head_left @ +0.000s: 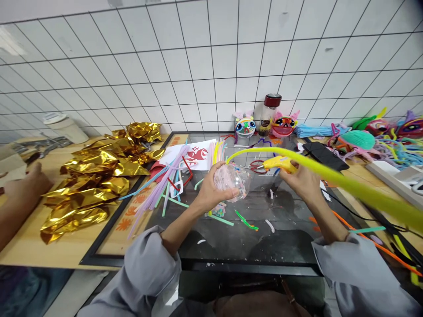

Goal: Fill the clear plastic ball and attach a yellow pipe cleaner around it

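My left hand point(214, 187) is wrapped round a clear, rounded plastic piece point(239, 180) with pale pink fuzzy lining. A long yellow pipe cleaner point(307, 163) rises from its top edge and arcs past my right hand toward the camera. In my right hand point(299, 176) is a yellow glue gun point(277, 164), its nozzle pointing left toward the plastic piece, with a small gap between them. Red-handled scissors point(258, 166) lie just behind the nozzle. Below my left hand, a small pastel-coloured bundle point(219, 209) rests on the dark board point(231, 246).
Purple pipe cleaners point(158, 189) and a white paper with a red print point(198, 154) lie left. Crumpled gold foil point(99, 176) sits beside another person's hand point(29, 182). Behind stand a bottle point(268, 116) and two decorated faces point(245, 127). A black cable point(353, 209) runs along the right.
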Action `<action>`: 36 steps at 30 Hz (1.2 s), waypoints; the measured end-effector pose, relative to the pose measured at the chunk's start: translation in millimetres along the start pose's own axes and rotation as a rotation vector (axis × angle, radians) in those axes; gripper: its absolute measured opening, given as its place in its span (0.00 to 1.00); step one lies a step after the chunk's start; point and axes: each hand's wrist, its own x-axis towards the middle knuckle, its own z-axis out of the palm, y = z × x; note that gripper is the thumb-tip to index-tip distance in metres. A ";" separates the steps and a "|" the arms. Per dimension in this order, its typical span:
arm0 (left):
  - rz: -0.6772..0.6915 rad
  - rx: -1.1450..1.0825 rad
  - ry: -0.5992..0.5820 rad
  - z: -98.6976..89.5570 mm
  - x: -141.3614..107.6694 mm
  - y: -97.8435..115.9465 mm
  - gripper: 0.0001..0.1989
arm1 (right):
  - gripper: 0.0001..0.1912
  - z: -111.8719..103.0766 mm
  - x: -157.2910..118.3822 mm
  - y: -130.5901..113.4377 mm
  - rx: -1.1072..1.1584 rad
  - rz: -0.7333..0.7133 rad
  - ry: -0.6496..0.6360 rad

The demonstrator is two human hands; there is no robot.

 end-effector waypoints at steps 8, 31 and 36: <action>0.076 -0.007 -0.049 4.4 -3.7 0.8 0.47 | 0.21 -6.1 -23.3 -26.5 0.637 -0.089 0.220; 0.228 0.163 -0.094 16.8 -18.0 8.9 0.43 | 0.23 2.3 -48.5 -38.4 0.547 -0.180 0.358; 0.247 0.193 -0.092 16.8 -17.9 8.1 0.43 | 0.22 1.0 -49.5 -39.6 0.473 -0.176 0.428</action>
